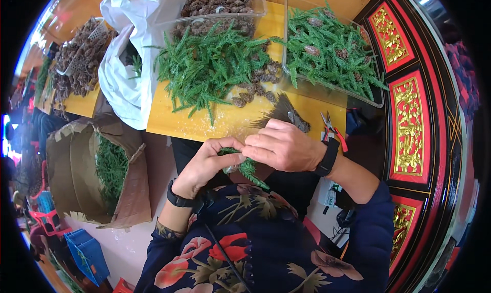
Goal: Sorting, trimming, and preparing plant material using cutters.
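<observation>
Best lane I see for my left hand [208, 161] is the front-left strip of the yellow wooden table [164, 121], flecked with white crumbs, short of the heaped green needled sprigs [204, 62]. Just ahead of my right hand [285, 146], a fanned bundle of thin brown stems [280, 113] blocks, red-handled metal pliers [335, 131] near it, clear rectangular plastic bin [309, 84] beyond. Crumpled white plastic bag [120, 91] walls off the left; below it stands the open brown cardboard box [71, 170], with a pale floor [159, 171] gap before my left forearm.
</observation>
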`<state>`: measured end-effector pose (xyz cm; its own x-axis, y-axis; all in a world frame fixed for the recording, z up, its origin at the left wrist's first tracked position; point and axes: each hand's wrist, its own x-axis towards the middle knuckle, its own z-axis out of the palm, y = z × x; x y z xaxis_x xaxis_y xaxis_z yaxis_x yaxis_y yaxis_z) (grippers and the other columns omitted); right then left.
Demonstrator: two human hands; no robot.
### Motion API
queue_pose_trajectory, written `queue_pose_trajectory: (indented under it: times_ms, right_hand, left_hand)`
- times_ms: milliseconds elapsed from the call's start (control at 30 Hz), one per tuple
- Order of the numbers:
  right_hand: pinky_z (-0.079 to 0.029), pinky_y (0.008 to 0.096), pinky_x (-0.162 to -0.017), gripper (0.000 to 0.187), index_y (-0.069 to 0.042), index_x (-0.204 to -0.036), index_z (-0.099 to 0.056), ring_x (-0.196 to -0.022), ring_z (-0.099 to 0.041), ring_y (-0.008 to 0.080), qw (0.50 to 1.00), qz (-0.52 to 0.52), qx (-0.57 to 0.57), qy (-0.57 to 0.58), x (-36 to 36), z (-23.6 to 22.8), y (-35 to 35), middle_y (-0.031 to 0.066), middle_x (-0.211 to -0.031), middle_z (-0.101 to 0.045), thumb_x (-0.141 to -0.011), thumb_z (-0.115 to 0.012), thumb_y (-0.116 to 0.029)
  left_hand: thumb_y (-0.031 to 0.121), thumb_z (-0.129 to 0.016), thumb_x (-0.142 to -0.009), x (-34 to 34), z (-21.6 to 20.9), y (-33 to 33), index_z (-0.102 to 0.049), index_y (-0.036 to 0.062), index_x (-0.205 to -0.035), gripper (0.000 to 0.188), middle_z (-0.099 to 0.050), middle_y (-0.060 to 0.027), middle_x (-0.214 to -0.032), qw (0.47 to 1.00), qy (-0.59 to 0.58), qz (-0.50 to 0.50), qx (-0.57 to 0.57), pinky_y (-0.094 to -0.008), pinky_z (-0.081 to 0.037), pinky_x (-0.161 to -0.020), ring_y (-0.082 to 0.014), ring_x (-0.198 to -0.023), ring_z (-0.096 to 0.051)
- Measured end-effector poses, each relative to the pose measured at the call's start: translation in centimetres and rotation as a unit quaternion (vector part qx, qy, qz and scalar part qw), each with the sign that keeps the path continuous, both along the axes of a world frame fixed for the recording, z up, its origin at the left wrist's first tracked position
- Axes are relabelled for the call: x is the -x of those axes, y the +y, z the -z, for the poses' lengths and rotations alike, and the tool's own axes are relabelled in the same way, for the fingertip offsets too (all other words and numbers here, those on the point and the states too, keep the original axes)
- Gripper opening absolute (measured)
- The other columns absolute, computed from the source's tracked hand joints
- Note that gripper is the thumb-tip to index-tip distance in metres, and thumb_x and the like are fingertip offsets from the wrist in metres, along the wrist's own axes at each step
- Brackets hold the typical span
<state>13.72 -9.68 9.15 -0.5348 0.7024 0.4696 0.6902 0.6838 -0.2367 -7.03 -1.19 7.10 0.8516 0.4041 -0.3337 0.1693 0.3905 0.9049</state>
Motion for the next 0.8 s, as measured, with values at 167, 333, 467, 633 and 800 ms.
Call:
queue_pose_trajectory:
  times_ms: [167,333,467,633,800]
  right_hand:
    - [-0.044,0.0289,-0.063,0.022,-0.003,-0.101,-0.066,-0.073,-0.059,0.0149,0.996,-0.029,-0.073,-0.052,-0.4,-0.1,0.0,0.0048,-0.095,-0.063,-0.08,-0.064,-0.011]
    - [-0.043,0.0283,-0.063,0.026,-0.002,-0.103,-0.066,-0.072,-0.058,0.0142,0.991,-0.037,-0.096,-0.089,-0.5,0.0,-0.4,0.0041,-0.098,-0.062,-0.078,-0.064,-0.012]
    - [-0.043,0.0291,-0.063,0.028,-0.004,-0.104,-0.067,-0.071,-0.056,0.0143,0.988,-0.026,-0.119,-0.099,-0.3,-0.2,-0.5,0.0035,-0.096,-0.061,-0.078,-0.063,-0.013]
    - [-0.044,0.0313,-0.064,0.022,-0.004,-0.1,-0.068,-0.072,-0.059,0.0162,0.998,0.033,-0.02,-0.059,0.6,-0.1,-0.6,0.0038,-0.094,-0.062,-0.079,-0.063,-0.012]
    - [-0.045,0.033,-0.064,0.013,-0.005,-0.092,-0.068,-0.071,-0.061,0.02,0.97,0.14,0.185,0.068,1.1,1.0,-0.7,0.008,-0.085,-0.064,-0.082,-0.064,-0.012]
  left_hand:
    - [0.004,-0.064,-0.087,0.4,0.1,0.2,-0.066,0.0011,-0.095,0.008,-0.062,0.0021,-0.083,0.999,0.001,-0.004,0.051,-0.0199,-0.043,-0.07,-0.0044,-0.074,-0.054]
    - [0.005,-0.064,-0.087,0.6,-0.1,0.4,-0.065,0.0018,-0.093,0.006,-0.062,0.0028,-0.082,0.996,-0.005,0.008,0.092,-0.019,-0.041,-0.068,-0.0032,-0.074,-0.054]
    - [0.006,-0.065,-0.087,0.7,-0.4,0.3,-0.065,0.0019,-0.092,0.006,-0.062,0.0023,-0.081,0.997,-0.014,0.006,0.079,-0.0199,-0.041,-0.067,-0.0044,-0.074,-0.054]
    - [0.007,-0.067,-0.083,0.4,-0.2,-0.4,-0.065,0.002,-0.09,0.01,-0.063,-0.0046,-0.078,0.968,0.019,-0.013,-0.25,-0.0266,-0.044,-0.066,-0.0161,-0.07,-0.057]
    - [0.006,-0.068,-0.075,-0.6,-0.5,-1.5,-0.063,0.0027,-0.086,0.013,-0.059,-0.0111,-0.075,0.822,0.048,-0.045,-0.566,-0.0367,-0.045,-0.064,-0.0302,-0.072,-0.055]
